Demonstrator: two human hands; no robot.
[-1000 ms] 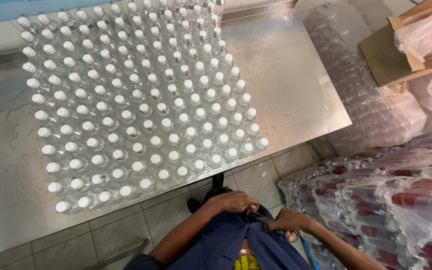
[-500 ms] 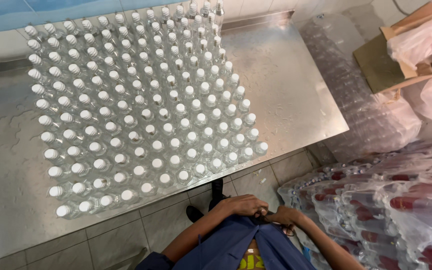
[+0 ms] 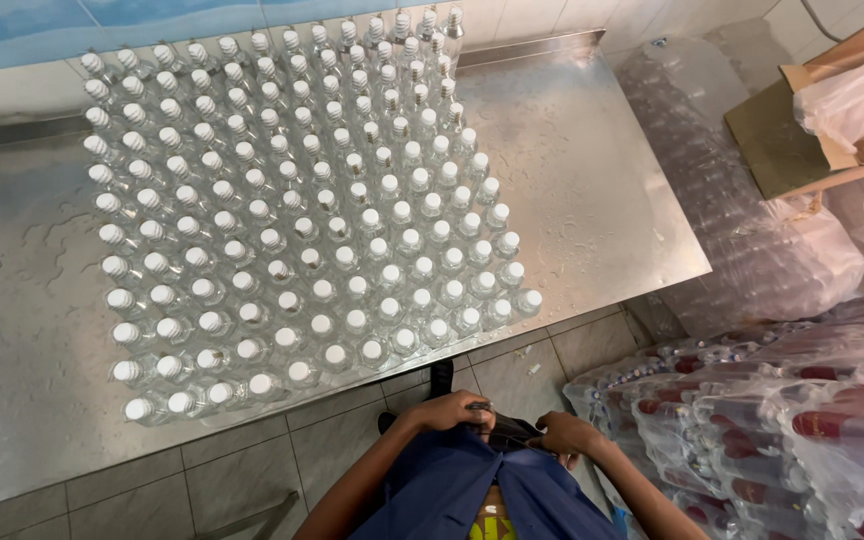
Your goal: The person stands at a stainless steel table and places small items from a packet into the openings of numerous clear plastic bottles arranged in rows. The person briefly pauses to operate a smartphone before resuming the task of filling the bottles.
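Both hands are curled in close against the person's middle, fingers bent and pinching at a small dark thing (image 3: pixel 505 430) held between them, just above the front of a blue garment (image 3: pixel 472 490). What that dark thing is I cannot tell from here; it is mostly hidden by the fingers. The left hand (image 3: pixel 457 410) has its knuckles up and its fingertips pressed down onto the dark thing's near end. The right hand (image 3: pixel 567 435) comes in from the other side, fingers folded around the far end, thumb tucked under. The two hands sit just beside one another, nearly touching. Both forearms are bare and slant upward from the bottom of the view, elbows out, meeting in a shallow V over the blue cloth.

Neither hand is on the steel table (image 3: pixel 592 190), which stands just ahead of them across a strip of tiled floor (image 3: pixel 252 460). On the table a broad block of clear bottles (image 3: pixel 292 220) with white caps stands upright in close, slanted rows, reaching from the back wall to the near edge. The metal to the right of the block is bare and wet-looking. To the person's right, shrink-wrapped packs of bottles with red caps (image 3: pixel 782 430) are piled low, near the right forearm. Further back a large clear bag of empty bottles (image 3: pixel 742 230) leans by the table's end, with a cardboard box (image 3: pixel 802 140) above it.
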